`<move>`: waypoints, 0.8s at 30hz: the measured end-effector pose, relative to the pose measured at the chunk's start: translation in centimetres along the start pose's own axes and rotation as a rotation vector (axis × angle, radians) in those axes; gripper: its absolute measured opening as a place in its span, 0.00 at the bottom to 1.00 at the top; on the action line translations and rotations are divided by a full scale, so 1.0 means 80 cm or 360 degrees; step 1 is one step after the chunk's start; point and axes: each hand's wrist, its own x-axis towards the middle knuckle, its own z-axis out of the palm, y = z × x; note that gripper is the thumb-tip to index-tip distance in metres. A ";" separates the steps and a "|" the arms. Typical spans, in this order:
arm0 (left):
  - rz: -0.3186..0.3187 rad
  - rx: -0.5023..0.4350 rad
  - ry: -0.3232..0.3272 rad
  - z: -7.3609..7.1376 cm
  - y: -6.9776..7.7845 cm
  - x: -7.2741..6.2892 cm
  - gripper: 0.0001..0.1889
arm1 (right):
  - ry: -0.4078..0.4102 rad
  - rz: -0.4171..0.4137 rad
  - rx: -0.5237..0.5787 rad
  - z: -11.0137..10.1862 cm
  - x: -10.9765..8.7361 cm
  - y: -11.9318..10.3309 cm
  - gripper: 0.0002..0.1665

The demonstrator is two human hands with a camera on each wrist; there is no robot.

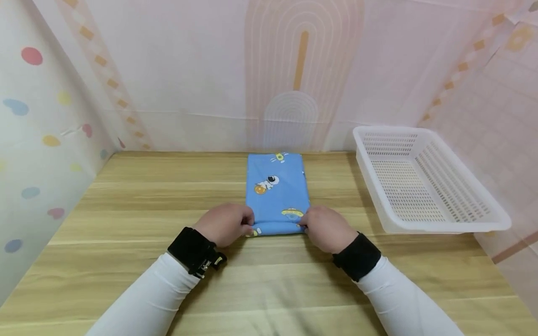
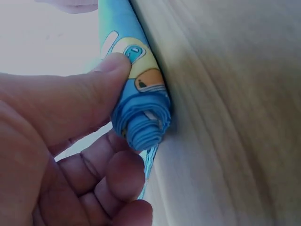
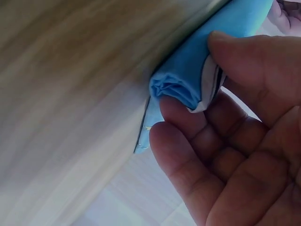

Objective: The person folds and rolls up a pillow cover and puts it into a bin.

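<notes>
A folded blue cloth (image 1: 275, 200) with astronaut and spaceship prints lies lengthwise on the wooden table, its near edge rolled into a tube. At the roll's left end, my left hand (image 1: 227, 224) pinches it between thumb and fingers. My right hand (image 1: 329, 227) grips the opposite end the same way. In the left wrist view the rolled end (image 2: 143, 122) shows several spiral layers beside the left thumb. In the right wrist view the other end (image 3: 176, 89) looks looser, with the thumb on top and the fingertips beneath.
A white plastic basket (image 1: 380, 205) with slotted sides stands on the right of the wooden table (image 1: 168, 186). Behind the table hangs a pink patterned backdrop (image 1: 189, 70). A dotted sheet (image 1: 38, 140) borders the left side.
</notes>
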 end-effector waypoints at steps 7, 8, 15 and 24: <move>0.0053 0.0061 0.0071 -0.002 0.007 -0.001 0.12 | 0.0008 -0.0007 -0.0007 -0.004 -0.004 0.002 0.09; 0.0075 0.0089 0.0091 -0.002 0.009 -0.001 0.12 | 0.0013 -0.0015 -0.0016 -0.004 -0.004 0.003 0.09; 0.0079 0.0144 0.0183 0.003 0.015 -0.003 0.11 | 0.0018 -0.0044 -0.0030 -0.006 -0.004 0.002 0.06; 0.0200 0.0352 0.0208 0.008 0.018 -0.004 0.21 | 0.0008 -0.0031 -0.0016 0.000 0.000 0.001 0.06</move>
